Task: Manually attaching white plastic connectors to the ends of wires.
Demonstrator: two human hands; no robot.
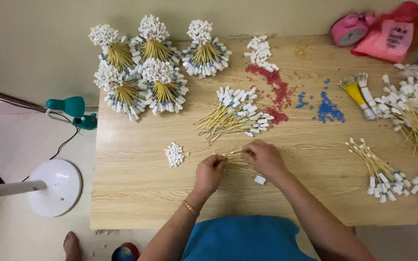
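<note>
Your left hand (pixel 210 171) pinches one end of a thin bunch of yellow wires (pixel 232 157), and your right hand (pixel 263 157) closes its fingertips on the other end, so both grips are narrow and shut on the same bunch, held low over the wooden surface (pixel 136 188). Just below your right hand a single white tag (pixel 260 180) lies on the wood. To the left of your left hand sits a small heap of white tags (pixel 174 154). Beyond both hands, farther up the surface, a loose fan of yellow wires with white ends (pixel 233 116) is spread out, and past it lie red beads (pixel 274 87) and blue beads (pixel 326 108). Well up and to the left of your left hand stand five tied bundles (pixel 143 72) of finished wires. Off to the right of your right hand another wire bunch (pixel 378 169) lies near the edge. A gold bracelet (pixel 189 208) circles your left wrist.
</note>
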